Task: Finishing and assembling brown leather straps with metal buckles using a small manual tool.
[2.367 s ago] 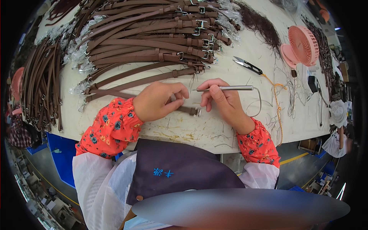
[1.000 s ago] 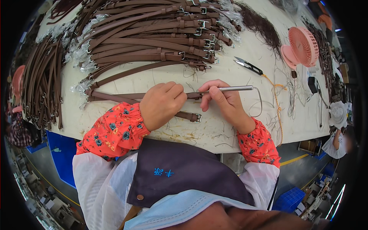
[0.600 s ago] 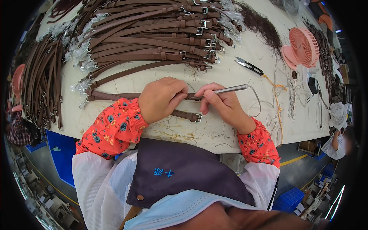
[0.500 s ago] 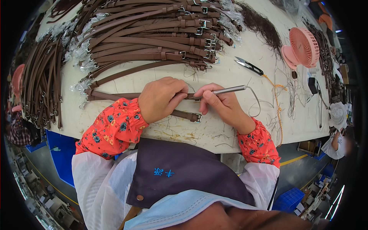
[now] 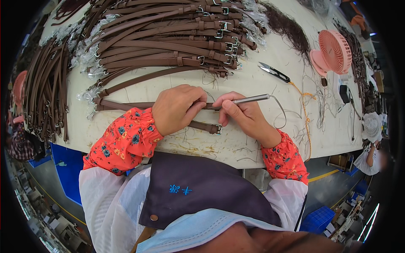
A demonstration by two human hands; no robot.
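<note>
My left hand [image 5: 179, 106] is closed on a brown leather strap [image 5: 141, 105] that lies near the table's front edge. Between the fingers of my right hand [image 5: 242, 114] is a slim silver pen-shaped tool [image 5: 252, 99], with a thin grey cord [image 5: 284, 113] curving down from its rear end. The fingertips hide the tool's front end, which is right at the strap just beside my left hand. A buckled end of brown strap [image 5: 206, 127] pokes out below my hands on the tabletop.
A large pile of buckled brown straps [image 5: 164, 44] fills the far side, with more straps [image 5: 46, 88] at left. Black-handled thread snips [image 5: 274, 72] on an orange cord, a pink fan [image 5: 333, 52] and a heap of dark threads [image 5: 289, 27] are to the right.
The tool in my right hand has shifted very slightly, its rear end a little to the left. My left hand and the strap look the same.
</note>
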